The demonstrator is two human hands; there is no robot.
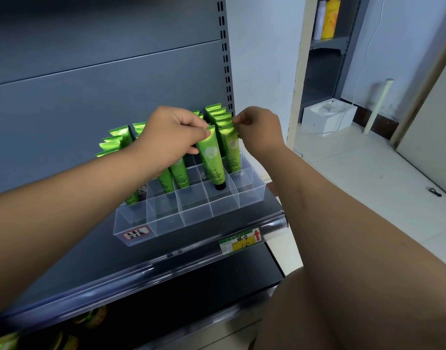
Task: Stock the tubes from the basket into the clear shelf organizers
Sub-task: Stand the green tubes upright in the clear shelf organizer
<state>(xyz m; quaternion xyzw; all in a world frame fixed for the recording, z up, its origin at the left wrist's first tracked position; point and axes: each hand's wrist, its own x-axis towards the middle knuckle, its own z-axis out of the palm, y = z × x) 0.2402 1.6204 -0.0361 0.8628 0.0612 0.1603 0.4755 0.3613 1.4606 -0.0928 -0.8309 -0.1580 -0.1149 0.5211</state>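
Note:
A clear organizer [249, 195] with a grid of compartments stands on the dark shelf [90, 251]. Several green tubes [116, 140] stand in its back rows, caps down. My left hand [171, 137] pinches the crimped top of one green tube [211, 160], which stands black cap down in a compartment of the second row from the front. My right hand [259, 127] pinches the top corner of the neighbouring green tube [230, 147], one row behind at the right. The basket is out of view.
The organizer's front row of compartments holds nothing. A price label strip [239, 242] runs along the shelf edge. Green and yellow packs [90, 317] lie on the lower shelf. To the right are a white wall, a doorway and a white box [327, 117] on the tiled floor.

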